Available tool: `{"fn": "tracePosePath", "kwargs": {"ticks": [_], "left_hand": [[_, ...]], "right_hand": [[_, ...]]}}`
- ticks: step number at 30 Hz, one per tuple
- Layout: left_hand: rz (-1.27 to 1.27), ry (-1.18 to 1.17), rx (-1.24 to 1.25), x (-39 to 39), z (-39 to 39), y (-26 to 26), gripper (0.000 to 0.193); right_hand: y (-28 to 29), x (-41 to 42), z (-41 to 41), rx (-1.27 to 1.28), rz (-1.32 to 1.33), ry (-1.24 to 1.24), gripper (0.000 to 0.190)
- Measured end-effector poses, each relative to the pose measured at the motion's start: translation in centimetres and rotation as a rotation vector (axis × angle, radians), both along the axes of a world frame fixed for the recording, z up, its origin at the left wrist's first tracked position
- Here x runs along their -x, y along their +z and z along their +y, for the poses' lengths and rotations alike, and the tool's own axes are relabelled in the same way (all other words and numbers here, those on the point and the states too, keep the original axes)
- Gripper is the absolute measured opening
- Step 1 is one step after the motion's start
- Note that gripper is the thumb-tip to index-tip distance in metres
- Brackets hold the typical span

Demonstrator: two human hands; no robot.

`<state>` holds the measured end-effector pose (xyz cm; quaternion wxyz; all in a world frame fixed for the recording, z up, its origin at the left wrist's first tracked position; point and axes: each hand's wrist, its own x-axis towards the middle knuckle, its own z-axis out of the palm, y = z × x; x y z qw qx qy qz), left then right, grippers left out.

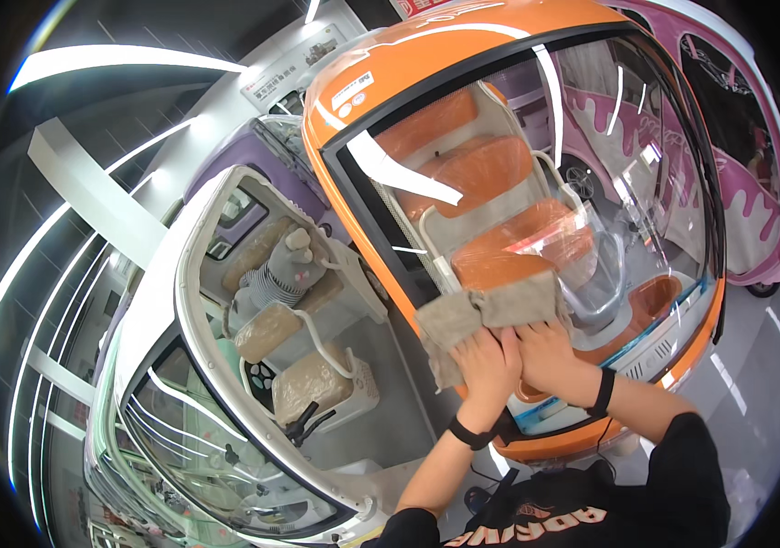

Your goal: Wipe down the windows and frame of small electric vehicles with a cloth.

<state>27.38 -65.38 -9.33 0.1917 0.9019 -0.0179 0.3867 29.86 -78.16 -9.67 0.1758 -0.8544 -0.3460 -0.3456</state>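
Note:
Both of my hands lie side by side on a grey-brown cloth [521, 301] that rests against the windshield [609, 137] of an orange small vehicle [431, 58]. My left hand [487, 363] is on the cloth's left part, fingers pointing up the glass. Touching it at the thumbs, my right hand [546, 353] presses on the cloth's right part. The cloth is folded in places, and one corner hangs down at the left. Orange seats [482, 171] under clear plastic show through the glass. Black bands circle both wrists.
A white small vehicle [184, 274] with plastic-wrapped seats and a striped plush toy [273, 281] stands close at the left. Behind it is a purple vehicle [253, 161]. At the right are a black wiper arm [720, 274] and a pink vehicle [746, 205].

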Motion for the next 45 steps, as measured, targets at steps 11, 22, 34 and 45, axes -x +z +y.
{"fn": "tracePosePath", "kwargs": {"ticks": [11, 22, 34, 45], "left_hand": [[-0.225, 0.023, -0.18, -14.5, 7.6, 19.2, 0.057], [-0.097, 0.002, -0.163, -18.5, 5.1, 24.9, 0.086], [-0.258, -0.274, -0.409, -22.3, -19.0, 20.1, 0.071], [0.126, -0.554, -0.93, -12.5, -32.1, -0.4, 0.065]], "right_hand": [[18.6, -14.3, 6.1, -0.023, -0.448, 0.081, 0.047], [22.8, -19.1, 4.2, 0.056, -0.402, 0.053, 0.056], [13.3, -21.4, -16.4, -0.407, -0.302, -0.147, 0.071], [-8.4, -5.8, -23.7, -0.456, -0.12, -0.691, 0.062]]}}
